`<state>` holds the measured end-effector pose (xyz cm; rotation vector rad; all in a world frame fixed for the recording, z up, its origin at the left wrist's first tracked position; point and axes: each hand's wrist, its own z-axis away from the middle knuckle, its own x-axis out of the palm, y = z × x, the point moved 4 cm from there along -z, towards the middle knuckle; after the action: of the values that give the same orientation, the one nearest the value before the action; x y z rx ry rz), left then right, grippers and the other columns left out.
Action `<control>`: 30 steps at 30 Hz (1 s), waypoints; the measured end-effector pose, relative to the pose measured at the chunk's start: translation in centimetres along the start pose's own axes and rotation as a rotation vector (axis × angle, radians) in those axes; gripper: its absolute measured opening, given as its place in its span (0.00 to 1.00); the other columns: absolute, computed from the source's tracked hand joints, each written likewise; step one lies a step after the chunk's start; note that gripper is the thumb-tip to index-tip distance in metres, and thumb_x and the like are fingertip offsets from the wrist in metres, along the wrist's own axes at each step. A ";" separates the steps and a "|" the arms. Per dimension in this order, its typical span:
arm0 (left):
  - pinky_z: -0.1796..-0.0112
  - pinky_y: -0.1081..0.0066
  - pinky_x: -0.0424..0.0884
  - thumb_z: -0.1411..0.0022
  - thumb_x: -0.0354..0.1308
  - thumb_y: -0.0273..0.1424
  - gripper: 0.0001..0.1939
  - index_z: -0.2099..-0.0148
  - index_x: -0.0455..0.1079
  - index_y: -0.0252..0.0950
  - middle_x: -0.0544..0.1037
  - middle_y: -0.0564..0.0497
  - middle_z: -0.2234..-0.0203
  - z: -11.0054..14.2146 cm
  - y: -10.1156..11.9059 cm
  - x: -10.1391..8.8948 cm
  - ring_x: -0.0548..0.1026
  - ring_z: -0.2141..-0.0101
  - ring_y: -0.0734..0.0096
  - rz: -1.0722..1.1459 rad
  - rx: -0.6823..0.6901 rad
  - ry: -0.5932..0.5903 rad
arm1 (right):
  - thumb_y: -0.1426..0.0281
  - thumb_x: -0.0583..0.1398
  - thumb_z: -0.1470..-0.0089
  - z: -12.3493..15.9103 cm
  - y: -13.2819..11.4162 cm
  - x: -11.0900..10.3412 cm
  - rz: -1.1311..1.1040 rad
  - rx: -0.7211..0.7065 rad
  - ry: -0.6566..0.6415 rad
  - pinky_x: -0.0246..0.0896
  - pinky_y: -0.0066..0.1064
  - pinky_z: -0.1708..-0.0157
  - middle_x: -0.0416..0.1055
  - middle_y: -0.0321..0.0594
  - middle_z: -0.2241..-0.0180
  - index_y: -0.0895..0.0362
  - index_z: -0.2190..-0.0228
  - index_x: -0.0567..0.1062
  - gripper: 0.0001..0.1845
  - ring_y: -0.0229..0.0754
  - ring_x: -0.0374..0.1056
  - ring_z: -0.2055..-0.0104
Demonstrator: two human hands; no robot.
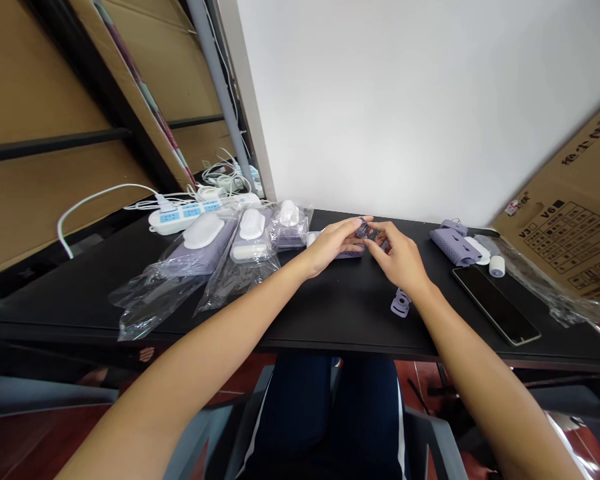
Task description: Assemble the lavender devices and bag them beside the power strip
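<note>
Both hands meet near the middle of the black table, close to the white wall. My left hand [337, 241] and my right hand [399, 252] pinch a small, dark purplish part [366, 231] between their fingertips. Its exact kind is partly hidden by the fingers. Below the left hand a purple perforated piece [349, 255] rests on the table, mostly covered by that hand. A flat purple plate with cutouts [401, 303] lies just under the right wrist.
Bagged purple-and-white items [205, 241] lie at left, before a power strip [193, 212]. At right are a purple perforated case [454, 247], a small white roll [497, 266], a phone [496, 304], clear plastic wrap [535, 280] and a large carton [575, 207].
</note>
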<state>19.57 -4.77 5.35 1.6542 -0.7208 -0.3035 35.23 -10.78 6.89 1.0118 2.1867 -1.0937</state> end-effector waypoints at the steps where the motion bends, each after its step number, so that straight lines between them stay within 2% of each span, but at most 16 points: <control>1: 0.50 0.65 0.76 0.29 0.55 0.40 0.23 0.38 0.75 0.36 0.81 0.41 0.46 0.0 -0.1 0.0 0.80 0.51 0.62 0.010 -0.002 -0.007 | 0.62 0.60 0.35 0.0 0.0 0.0 0.011 0.005 0.004 0.63 0.33 0.63 0.78 0.37 0.62 0.50 0.47 0.75 0.17 0.42 0.73 0.64; 4: 0.49 0.65 0.76 0.33 0.55 0.31 0.23 0.37 0.74 0.36 0.82 0.43 0.47 0.0 -0.2 0.0 0.81 0.51 0.64 0.020 -0.005 -0.010 | 0.62 0.59 0.35 0.1 -0.1 0.0 0.065 0.015 0.012 0.62 0.32 0.63 0.79 0.37 0.62 0.50 0.46 0.75 0.17 0.42 0.73 0.64; 7: 0.49 0.65 0.77 0.34 0.57 0.28 0.24 0.37 0.74 0.36 0.80 0.44 0.44 0.0 -0.4 -0.1 0.81 0.51 0.66 -0.014 -0.001 0.020 | 0.62 0.59 0.34 0.1 -0.4 0.0 0.156 0.018 0.005 0.62 0.32 0.64 0.79 0.38 0.60 0.50 0.45 0.75 0.18 0.42 0.73 0.64; 11: 0.50 0.66 0.79 0.32 0.58 0.28 0.23 0.36 0.73 0.37 0.78 0.44 0.41 -0.1 -0.6 -0.1 0.81 0.52 0.67 -0.067 -0.001 0.043 | 0.63 0.57 0.33 0.2 -0.8 0.1 0.283 0.021 -0.020 0.61 0.32 0.66 0.80 0.39 0.57 0.50 0.42 0.75 0.20 0.44 0.74 0.62; 19: 0.54 0.69 0.81 0.29 0.58 0.30 0.24 0.33 0.70 0.37 0.81 0.45 0.48 -0.3 -1.1 -0.3 0.83 0.56 0.69 -0.113 0.041 0.039 | 0.60 0.54 0.29 0.4 -1.7 0.3 0.460 0.018 -0.046 0.58 0.32 0.69 0.79 0.41 0.57 0.48 0.37 0.73 0.23 0.44 0.75 0.62; 30: 0.52 0.62 0.81 0.29 0.57 0.30 0.23 0.34 0.69 0.35 0.82 0.44 0.52 -0.3 -1.0 -0.1 0.83 0.57 0.64 -0.161 0.064 0.036 | 0.58 0.51 0.28 0.6 -2.5 0.5 0.552 0.026 -0.039 0.54 0.31 0.71 0.79 0.42 0.58 0.48 0.36 0.73 0.25 0.44 0.75 0.61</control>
<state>19.97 -4.42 4.41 1.7778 -0.5763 -0.3677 33.06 -12.11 7.36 1.4737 1.7043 -0.8678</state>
